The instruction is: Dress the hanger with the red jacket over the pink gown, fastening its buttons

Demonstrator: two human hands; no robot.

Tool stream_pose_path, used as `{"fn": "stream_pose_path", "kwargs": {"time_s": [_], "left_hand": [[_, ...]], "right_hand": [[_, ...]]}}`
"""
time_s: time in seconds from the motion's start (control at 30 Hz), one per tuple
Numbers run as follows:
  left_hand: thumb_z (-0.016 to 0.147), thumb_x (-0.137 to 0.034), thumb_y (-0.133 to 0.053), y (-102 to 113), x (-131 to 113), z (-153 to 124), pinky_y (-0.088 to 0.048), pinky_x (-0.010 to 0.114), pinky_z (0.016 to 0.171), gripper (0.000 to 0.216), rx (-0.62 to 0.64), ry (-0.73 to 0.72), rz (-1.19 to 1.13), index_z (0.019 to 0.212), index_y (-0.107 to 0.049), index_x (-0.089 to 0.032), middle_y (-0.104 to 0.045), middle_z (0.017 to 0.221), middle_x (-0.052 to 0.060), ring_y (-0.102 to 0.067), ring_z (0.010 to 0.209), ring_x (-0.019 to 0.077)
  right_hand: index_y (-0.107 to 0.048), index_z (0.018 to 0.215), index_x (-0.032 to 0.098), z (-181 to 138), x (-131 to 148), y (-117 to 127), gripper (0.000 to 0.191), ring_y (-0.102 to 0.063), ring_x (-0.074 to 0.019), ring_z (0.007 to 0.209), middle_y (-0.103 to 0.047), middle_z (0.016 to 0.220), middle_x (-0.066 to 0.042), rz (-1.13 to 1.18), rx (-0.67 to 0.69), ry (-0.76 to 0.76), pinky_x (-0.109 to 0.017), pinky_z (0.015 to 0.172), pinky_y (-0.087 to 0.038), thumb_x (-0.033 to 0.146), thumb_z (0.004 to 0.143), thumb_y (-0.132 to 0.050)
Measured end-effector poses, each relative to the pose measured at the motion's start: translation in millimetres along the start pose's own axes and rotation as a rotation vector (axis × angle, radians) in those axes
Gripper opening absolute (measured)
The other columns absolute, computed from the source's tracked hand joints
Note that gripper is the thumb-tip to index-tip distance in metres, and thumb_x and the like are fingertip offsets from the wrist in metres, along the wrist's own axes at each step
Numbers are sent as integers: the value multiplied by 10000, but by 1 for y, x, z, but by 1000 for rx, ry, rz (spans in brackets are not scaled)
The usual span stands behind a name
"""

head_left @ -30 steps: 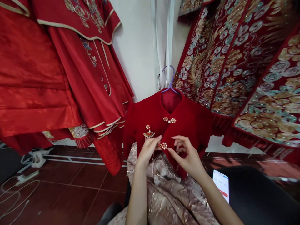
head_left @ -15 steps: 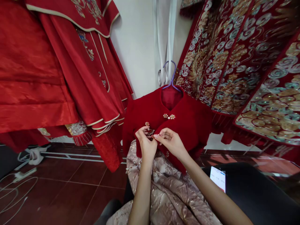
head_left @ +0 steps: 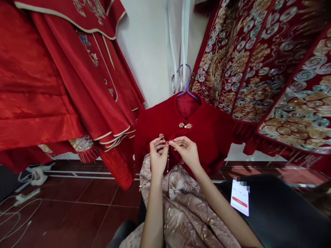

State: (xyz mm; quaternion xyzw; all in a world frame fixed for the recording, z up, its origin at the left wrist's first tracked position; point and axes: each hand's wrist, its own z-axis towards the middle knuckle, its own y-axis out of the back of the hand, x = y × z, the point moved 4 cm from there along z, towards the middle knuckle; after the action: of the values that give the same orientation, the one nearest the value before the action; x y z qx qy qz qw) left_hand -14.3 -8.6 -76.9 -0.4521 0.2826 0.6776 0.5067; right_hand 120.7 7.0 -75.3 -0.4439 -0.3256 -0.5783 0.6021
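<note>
A dark red jacket (head_left: pixel 210 127) hangs in front of me on a purple hanger (head_left: pixel 189 84). My left hand (head_left: pixel 158 158) is closed in a pinch at the jacket's front opening, holding one side of a frog fastener just below its beaded flower (head_left: pixel 161 135). Facing it, my right hand (head_left: pixel 186 153) pinches the front edge by a small red button loop (head_left: pixel 167 142); the fingertips of both hands nearly meet. A thin beaded chain (head_left: pixel 168 162) dangles between them. Higher up, another frog fastener (head_left: pixel 185 126) joins the two sides below the neckline.
Red garments (head_left: pixel 85 79) hang at left, and embroidered ones (head_left: pixel 248 69) at right. Shiny quilted fabric (head_left: pixel 186 213) covers my lap. A lit phone (head_left: pixel 240 203) lies on a black seat (head_left: pixel 279 210). Cables (head_left: pixel 18 220) and a power strip (head_left: pixel 27 197) lie on the tiled floor.
Both hands have risen slightly, and the red loop now shows between the fingertips. The beaded chain, bunched near the left hand before, now hangs straight down. The view has shifted slightly.
</note>
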Motion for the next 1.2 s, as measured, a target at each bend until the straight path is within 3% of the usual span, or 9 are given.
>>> {"fn": "stream_pose_path", "kwargs": {"time_s": [0.4, 0.77, 1.07, 1.2], "left_hand": [[766, -257, -655, 0, 1, 3, -524, 348, 924, 289, -7, 6, -120, 1024, -624, -129, -709, 1031, 122, -680, 971, 187], [819, -314, -653, 2, 11, 1, -553, 333, 873, 305, -113, -84, 46, 1043, -696, -113, -722, 1031, 128, -696, 918, 195], [858, -288, -603, 4, 6, 2, -552, 312, 850, 209, -80, -190, 191, 981, -703, -152, -721, 964, 85, -687, 863, 166], [842, -218, -595, 2, 7, 3, -549, 299, 847, 225, -21, -142, 142, 1053, -630, -149, -692, 1014, 93, -677, 889, 155]], "right_hand": [[-685, 874, 173, 2, 1, -7, 322, -680, -168, 744, -720, 813, -45, -167, -50, 141, -255, 641, -552, 476, 768, -707], [-684, 886, 177, 4, 2, -15, 248, -687, -158, 765, -719, 825, -34, -174, -32, 180, -255, 678, -577, 408, 795, -686], [-689, 901, 173, 6, 6, -17, 200, -697, -157, 784, -727, 862, -41, -190, -57, 195, -261, 710, -594, 355, 824, -655], [-689, 976, 180, 7, 4, -16, 203, -706, -162, 855, -735, 937, -47, -171, 53, 123, -268, 757, -593, 315, 837, -630]]}}
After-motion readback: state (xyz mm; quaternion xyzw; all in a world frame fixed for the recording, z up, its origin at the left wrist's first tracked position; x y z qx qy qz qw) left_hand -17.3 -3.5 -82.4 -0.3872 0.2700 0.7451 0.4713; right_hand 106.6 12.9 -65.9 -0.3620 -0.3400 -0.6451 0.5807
